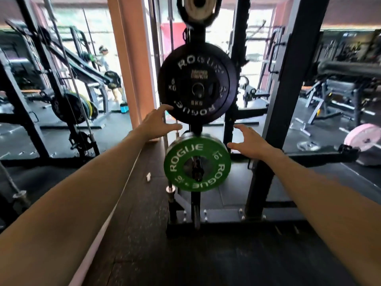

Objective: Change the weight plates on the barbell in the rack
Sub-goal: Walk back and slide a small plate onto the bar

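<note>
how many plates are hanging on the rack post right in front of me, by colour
Black round rubber plates: 1 clearly facing the camera, with a stack edge behind it that cannot be counted
Green round Rogue plates: 1
White-faced round plates at the top: 1, partly cut off
Total: 3 plates plainly visible on the post

both bare arms reach forward from the lower corners of the frame toward its middle. the left hand sits just left of centre, palm turned inward, fingers spread and lightly bent, thumb out to the right, gripping nothing. the right hand sits just right of centre and a little lower, fingers spread and relaxed, pointing to the upper left, also holding nothing. the hands stay apart.
</note>
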Available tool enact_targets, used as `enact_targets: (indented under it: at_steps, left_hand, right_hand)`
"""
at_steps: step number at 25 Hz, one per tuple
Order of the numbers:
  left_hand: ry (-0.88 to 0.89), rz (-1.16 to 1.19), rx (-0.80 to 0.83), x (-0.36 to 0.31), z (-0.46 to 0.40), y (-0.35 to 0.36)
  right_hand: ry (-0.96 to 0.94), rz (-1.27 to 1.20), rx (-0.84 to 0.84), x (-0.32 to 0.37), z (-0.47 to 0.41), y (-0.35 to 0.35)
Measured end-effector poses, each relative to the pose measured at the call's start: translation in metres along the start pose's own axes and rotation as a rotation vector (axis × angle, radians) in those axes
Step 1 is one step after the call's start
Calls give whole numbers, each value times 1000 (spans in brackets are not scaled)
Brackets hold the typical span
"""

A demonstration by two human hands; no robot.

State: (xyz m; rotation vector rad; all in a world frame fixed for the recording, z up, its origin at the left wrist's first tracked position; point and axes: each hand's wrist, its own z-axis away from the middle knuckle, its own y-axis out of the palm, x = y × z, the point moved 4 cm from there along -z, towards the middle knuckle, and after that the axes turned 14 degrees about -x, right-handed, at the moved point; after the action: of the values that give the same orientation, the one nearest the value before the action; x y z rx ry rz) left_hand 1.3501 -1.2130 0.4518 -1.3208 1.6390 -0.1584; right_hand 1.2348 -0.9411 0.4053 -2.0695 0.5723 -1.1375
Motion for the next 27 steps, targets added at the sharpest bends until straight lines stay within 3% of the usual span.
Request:
enact_targets:
  at_steps: [11,17,27]
  left_hand:
    - [284,-11,-247,-133,-107,-117]
    - [343,-31,-322,-183,-140,-148]
    - [281,-66,-370,-192,-171,-128]
  right_hand:
    - [-279,-6,-318,129,-92,-161]
    - [-368,12,-423,165,-120,-224]
    - [-345,30,-384,148,-169,-222]
